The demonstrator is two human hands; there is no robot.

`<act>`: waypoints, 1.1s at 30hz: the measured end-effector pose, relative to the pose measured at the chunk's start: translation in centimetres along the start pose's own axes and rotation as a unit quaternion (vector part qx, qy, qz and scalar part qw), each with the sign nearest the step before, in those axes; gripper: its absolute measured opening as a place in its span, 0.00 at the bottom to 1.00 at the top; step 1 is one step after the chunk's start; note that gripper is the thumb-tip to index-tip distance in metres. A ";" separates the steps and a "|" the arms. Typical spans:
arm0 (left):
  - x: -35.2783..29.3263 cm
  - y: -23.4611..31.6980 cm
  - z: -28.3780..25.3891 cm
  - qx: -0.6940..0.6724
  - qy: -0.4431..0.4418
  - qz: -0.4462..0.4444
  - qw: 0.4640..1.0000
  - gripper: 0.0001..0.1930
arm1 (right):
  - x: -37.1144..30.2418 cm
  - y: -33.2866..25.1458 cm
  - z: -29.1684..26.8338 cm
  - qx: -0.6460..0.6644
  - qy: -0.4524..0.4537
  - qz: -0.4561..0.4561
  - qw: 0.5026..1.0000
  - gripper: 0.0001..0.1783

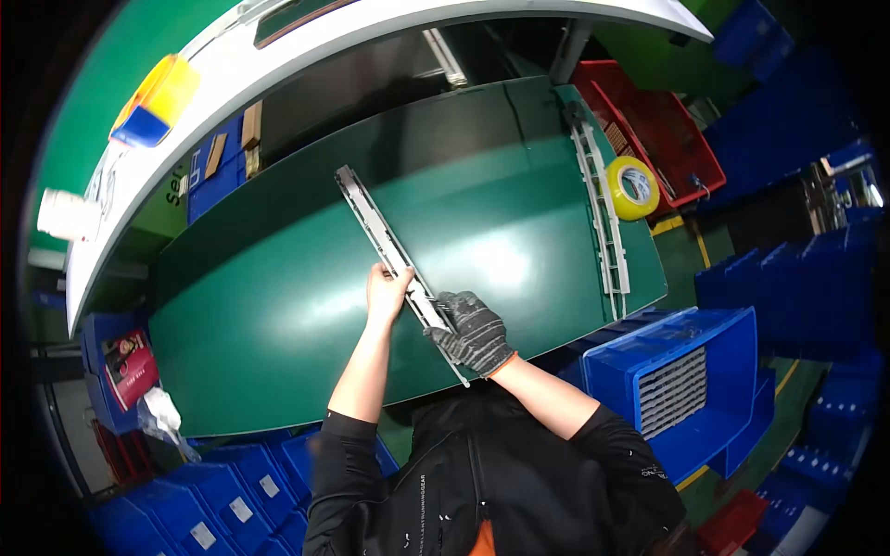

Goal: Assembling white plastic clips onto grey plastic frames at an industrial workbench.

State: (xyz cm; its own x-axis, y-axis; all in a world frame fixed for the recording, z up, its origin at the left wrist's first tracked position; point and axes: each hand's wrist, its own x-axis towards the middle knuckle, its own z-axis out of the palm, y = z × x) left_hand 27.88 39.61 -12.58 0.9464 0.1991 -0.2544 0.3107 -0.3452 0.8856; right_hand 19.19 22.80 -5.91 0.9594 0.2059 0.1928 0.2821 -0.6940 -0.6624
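A long, narrow light-grey slotted rail [375, 227] lies slantwise over the green tabletop [269, 296], its far end up and to the left, its near end at the table's front edge. My bare left hand [387, 292] grips it around the middle, the thumb across its top. On the lower part, my right hand [471, 334] in a dark grey knitted glove with an orange cuff is closed round it. The gloved fingers cover some of the rail, so its details there are hidden.
Similar white rails [603, 222] lie at the table's right end, beside a roll of yellow tape [634, 188]. Beyond stands a red bin [681, 148]. A blue crate [742, 347] holding stacked grey parts is at my right. A white shelf [371, 28] curves over the far side.
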 end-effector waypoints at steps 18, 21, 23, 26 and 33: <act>2.5 14.1 28.0 0.136 -0.213 0.163 0.954 0.28 | -12.4 6.7 -11.0 0.056 0.271 0.313 0.909 0.11; 2.6 14.1 29.1 0.175 -0.238 0.158 0.942 0.29 | -11.6 7.1 -11.0 0.064 0.277 0.302 0.910 0.10; 2.3 14.3 29.6 0.176 -0.235 0.159 0.943 0.30 | -11.4 7.7 -10.5 0.103 0.255 0.306 0.911 0.11; 1.4 14.8 30.2 0.188 -0.234 0.138 0.944 0.30 | -10.4 7.4 -10.4 0.130 0.244 0.301 0.913 0.11; 0.6 15.5 29.9 0.189 -0.229 0.109 0.949 0.28 | -9.6 7.7 -9.4 0.101 0.184 0.278 0.937 0.11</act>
State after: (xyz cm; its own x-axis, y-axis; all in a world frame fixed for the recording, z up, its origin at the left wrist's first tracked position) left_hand 35.89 6.91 -10.60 0.9037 -0.3053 -0.3002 0.0304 -0.6537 0.7562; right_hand 12.21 9.00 -6.07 0.9046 -0.4261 -0.0106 -0.2320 -0.4713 -0.8509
